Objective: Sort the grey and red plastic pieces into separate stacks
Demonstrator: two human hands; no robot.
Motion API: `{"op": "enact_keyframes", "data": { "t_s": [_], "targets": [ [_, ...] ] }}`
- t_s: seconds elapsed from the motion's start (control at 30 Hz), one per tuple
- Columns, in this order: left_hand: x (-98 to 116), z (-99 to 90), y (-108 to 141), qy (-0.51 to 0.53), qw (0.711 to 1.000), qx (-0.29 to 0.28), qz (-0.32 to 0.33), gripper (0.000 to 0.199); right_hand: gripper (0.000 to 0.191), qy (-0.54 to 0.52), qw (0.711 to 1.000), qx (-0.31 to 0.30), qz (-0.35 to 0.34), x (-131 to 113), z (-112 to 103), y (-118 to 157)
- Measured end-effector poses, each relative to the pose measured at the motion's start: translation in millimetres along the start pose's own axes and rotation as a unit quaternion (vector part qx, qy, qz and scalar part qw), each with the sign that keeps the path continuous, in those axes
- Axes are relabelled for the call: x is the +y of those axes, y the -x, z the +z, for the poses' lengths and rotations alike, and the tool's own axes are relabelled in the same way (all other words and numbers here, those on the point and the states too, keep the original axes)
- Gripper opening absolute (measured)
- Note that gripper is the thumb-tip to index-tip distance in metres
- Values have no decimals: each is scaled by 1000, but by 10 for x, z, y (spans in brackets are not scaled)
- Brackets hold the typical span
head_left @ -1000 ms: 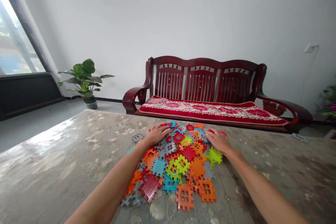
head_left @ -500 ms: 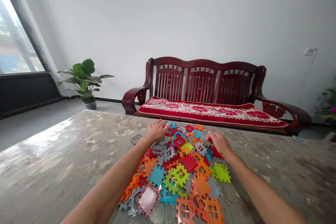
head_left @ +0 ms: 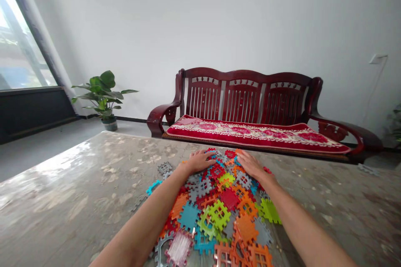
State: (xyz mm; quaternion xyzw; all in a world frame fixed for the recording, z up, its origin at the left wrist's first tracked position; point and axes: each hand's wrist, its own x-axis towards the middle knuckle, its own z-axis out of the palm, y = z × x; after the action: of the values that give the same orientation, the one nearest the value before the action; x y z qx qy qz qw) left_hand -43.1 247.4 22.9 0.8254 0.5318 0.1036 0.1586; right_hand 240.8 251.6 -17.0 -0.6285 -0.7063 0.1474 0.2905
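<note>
Between my forearms spreads a pile of notched plastic building tiles (head_left: pixel 229 198) in red, orange, grey, blue and lime green. Some are solid squares, others window-shaped frames. My left hand (head_left: pixel 200 162) rests on the pile's far left part, fingers stretched to the right over red and grey tiles. At the far right part, my right hand (head_left: pixel 249 163) lies with fingers extended and touches tiles near an orange one (head_left: pixel 239 151). Neither hand grips a tile. A grey window tile (head_left: pixel 164 168) lies apart, left of my left hand.
The pile lies on a stone-patterned table (head_left: pixel 103 183) under a shiny clear cover. Behind it stands a dark red wooden bench (head_left: pixel 239 87) with a red floral cushion (head_left: pixel 260 132). A potted plant (head_left: pixel 106 94) is at the left. One grey tile (head_left: pixel 367 170) sits far right.
My right hand has moved left and away from me onto the tiles. My left hand has shifted slightly right and nearer. The view has turned slightly left.
</note>
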Motion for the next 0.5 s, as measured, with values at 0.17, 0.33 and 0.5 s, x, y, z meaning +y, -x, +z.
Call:
{"op": "enact_keyframes", "data": {
  "t_s": [0.17, 0.33, 0.5],
  "targets": [
    [-8, -30, 97, 72, 995, 15, 63, 47, 44, 13, 996, -49, -68, -107, 7, 109],
    [84, -46, 194, 118, 985, -1, 127, 38, 48, 13, 992, -69, -107, -283, -65, 411],
    [11, -161, 461, 152, 979, 36, 134, 47, 54, -19, 993, -38, -108, -252, -210, 708]
  ]
}}
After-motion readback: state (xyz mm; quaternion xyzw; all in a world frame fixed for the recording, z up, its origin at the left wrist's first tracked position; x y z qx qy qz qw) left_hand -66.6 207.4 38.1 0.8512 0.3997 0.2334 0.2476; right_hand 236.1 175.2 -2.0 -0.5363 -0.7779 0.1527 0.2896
